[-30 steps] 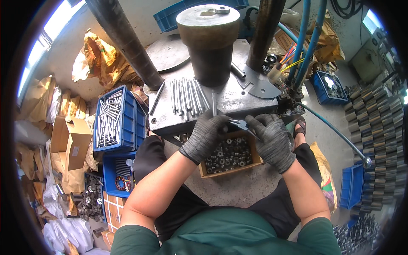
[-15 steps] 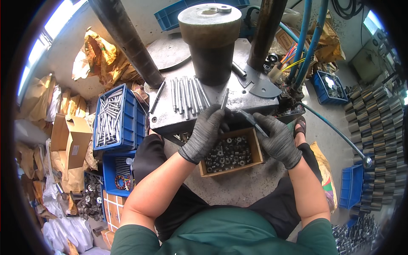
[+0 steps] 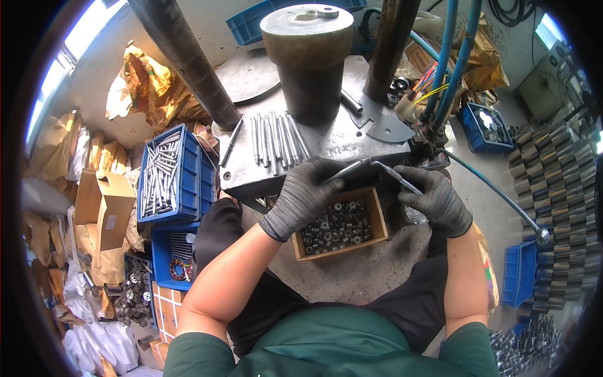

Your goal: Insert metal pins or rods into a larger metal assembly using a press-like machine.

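Observation:
My left hand, in a dark grey glove, is closed on a thin metal shaft that points up to the right. Gloved the same way, my right hand grips a second metal shaft, slanted up to the left. The tips of the two shafts come close together in front of the machine table's edge; whether they touch I cannot tell. Below them on the floor stands an open cardboard box of small dark round metal parts. A row of metal shafts lies on the metal table.
A thick steel cylinder stands on the table between two dark columns. At left are a blue crate of shafts and a lower blue bin. Blue hoses hang at right, near stacked metal cylinders.
My left hand has tipped its shaft from nearly upright to slanting right. My right hand has moved right and slightly down, its shaft still pointing up to the left.

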The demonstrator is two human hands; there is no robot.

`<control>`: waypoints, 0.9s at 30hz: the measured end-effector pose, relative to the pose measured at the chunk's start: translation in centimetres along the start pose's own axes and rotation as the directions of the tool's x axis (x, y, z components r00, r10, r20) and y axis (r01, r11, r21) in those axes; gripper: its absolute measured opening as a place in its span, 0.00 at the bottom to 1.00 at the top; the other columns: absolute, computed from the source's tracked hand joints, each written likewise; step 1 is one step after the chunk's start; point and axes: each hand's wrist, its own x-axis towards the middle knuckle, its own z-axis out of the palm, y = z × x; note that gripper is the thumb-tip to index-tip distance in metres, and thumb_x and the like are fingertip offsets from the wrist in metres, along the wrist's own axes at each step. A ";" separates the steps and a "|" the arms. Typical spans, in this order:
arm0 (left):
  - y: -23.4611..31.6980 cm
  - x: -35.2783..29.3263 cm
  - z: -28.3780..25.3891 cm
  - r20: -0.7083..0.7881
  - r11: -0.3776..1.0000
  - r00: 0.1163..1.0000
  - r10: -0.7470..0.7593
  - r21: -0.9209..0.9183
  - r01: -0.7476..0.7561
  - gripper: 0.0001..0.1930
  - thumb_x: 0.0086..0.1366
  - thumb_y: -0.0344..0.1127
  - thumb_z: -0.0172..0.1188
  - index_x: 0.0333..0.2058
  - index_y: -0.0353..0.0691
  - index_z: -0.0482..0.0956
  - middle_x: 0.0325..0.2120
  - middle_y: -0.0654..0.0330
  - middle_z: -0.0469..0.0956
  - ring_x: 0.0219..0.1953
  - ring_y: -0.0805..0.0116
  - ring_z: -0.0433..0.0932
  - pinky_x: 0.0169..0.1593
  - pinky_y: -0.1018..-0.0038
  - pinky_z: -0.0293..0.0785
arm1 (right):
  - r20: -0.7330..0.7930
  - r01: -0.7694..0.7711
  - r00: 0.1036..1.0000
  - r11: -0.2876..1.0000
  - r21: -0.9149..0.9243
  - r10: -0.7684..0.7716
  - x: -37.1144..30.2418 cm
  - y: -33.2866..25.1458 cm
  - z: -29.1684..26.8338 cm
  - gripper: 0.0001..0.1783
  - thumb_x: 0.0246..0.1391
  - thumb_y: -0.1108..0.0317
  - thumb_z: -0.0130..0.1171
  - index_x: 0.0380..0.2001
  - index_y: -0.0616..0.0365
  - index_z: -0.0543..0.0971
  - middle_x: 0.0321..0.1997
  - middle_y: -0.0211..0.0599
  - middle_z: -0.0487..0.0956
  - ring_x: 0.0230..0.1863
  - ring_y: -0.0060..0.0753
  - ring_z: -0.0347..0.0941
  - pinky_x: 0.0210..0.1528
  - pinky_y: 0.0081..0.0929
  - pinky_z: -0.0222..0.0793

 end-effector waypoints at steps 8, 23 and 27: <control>3.0 -0.2 -0.7 0.198 0.995 0.976 -0.095 -0.024 0.102 0.18 0.70 0.35 0.64 0.54 0.33 0.82 0.45 0.55 0.85 0.48 0.71 0.81 0.55 0.71 0.78 | 0.063 0.045 0.997 0.999 -0.014 -0.044 -0.6 0.4 -0.2 0.30 0.51 0.73 0.69 0.60 0.65 0.78 0.53 0.42 0.84 0.52 0.26 0.79 0.57 0.25 0.75; 1.8 -0.5 0.3 0.232 0.941 0.972 -0.033 -0.322 0.109 0.22 0.69 0.36 0.54 0.58 0.34 0.78 0.36 0.63 0.81 0.25 0.82 0.71 0.30 0.84 0.68 | 0.175 0.191 0.963 0.977 0.093 -0.205 0.7 2.8 3.1 0.29 0.54 0.77 0.62 0.62 0.64 0.76 0.45 0.37 0.85 0.39 0.23 0.80 0.43 0.21 0.79; 1.8 -0.6 0.4 0.265 0.886 0.958 -0.109 -0.410 0.215 0.23 0.68 0.36 0.54 0.59 0.32 0.77 0.36 0.61 0.82 0.24 0.82 0.70 0.28 0.85 0.67 | 0.259 0.061 0.962 0.994 0.087 -0.082 0.8 1.9 3.1 0.31 0.54 0.75 0.62 0.63 0.61 0.76 0.44 0.37 0.85 0.36 0.22 0.80 0.38 0.21 0.78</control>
